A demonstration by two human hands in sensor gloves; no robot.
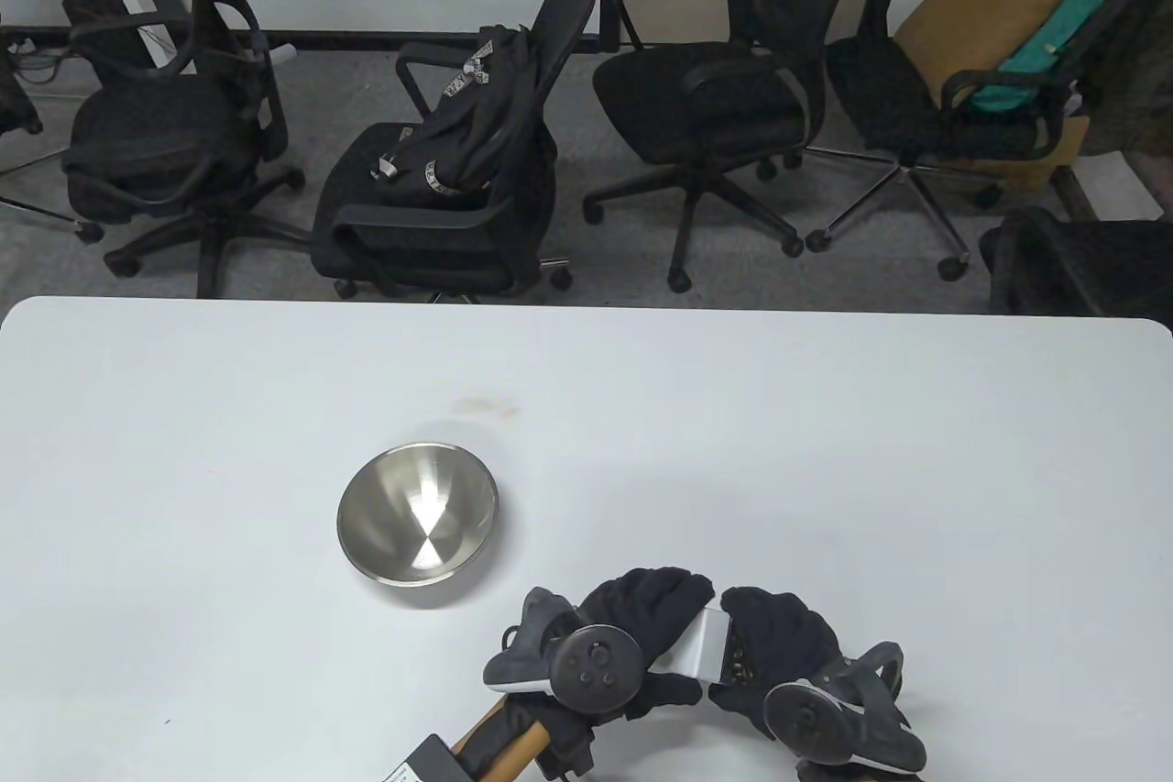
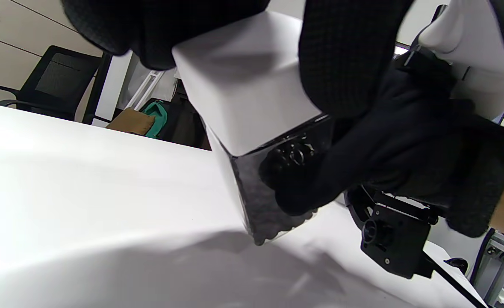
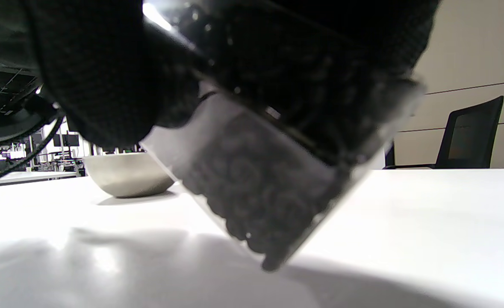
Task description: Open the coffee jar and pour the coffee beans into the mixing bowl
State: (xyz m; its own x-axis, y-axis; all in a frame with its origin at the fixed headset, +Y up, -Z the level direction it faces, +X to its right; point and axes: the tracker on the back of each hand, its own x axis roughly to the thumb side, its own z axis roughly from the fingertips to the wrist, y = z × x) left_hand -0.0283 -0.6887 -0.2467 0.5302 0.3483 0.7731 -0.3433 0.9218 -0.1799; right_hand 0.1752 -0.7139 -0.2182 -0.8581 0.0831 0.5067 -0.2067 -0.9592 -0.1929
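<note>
A clear square coffee jar (image 2: pixel 256 201) full of dark beans is held tilted above the table near its front edge, a little right of centre. A white lid (image 1: pixel 704 643) caps the jar. My left hand (image 1: pixel 641 612) grips the white lid (image 2: pixel 243 94) from the left. My right hand (image 1: pixel 779 635) holds the jar body (image 3: pixel 269 192) from the right. The jar's lowest corner hangs just over the tabletop. The steel mixing bowl (image 1: pixel 417 512) stands upright with nothing in it, left of and beyond both hands; its side (image 3: pixel 128 173) shows behind the jar.
The white table (image 1: pixel 825 452) stretches wide on every side of the bowl. Several black office chairs (image 1: pixel 440 204) stand on the floor beyond the far edge. A black device on a strap (image 1: pixel 435 759) sits at my left wrist.
</note>
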